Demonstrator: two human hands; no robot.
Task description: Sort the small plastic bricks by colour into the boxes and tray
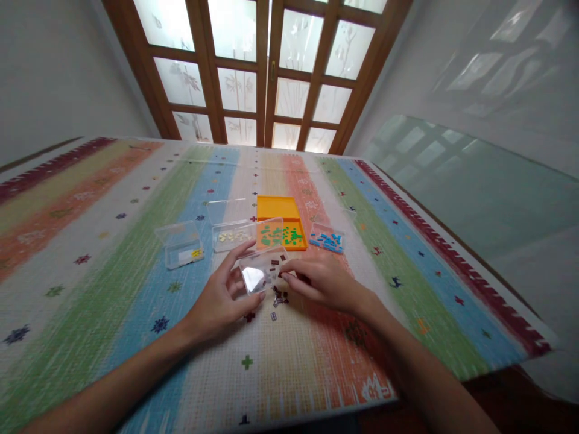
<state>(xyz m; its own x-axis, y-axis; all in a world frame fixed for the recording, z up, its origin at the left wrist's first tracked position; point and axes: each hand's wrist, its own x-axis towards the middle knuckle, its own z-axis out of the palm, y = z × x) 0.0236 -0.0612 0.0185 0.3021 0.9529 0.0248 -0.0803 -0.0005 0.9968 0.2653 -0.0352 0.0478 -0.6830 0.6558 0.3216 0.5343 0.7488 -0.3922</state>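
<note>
My left hand [227,288] grips a clear plastic box [254,272] by its side, tilted above the cloth. A few dark brown toy bricks [274,263] lie inside the box near its right end. My right hand [322,278] is at that end with thumb and forefinger pinched on a small dark red-brown brick [281,274], partly hidden by the fingers. Just below the box, a small heap of dark bricks [279,295] rests on the cloth, with a single greyish brick [274,316] nearer me.
Beyond my hands stand an open yellow box [278,208] with green bricks, a clear box [216,247] of cream pieces, and another [168,259] with yellow pieces. Blue bricks [332,241] fill a clear box at right. A striped tablecloth [217,374] covers the table.
</note>
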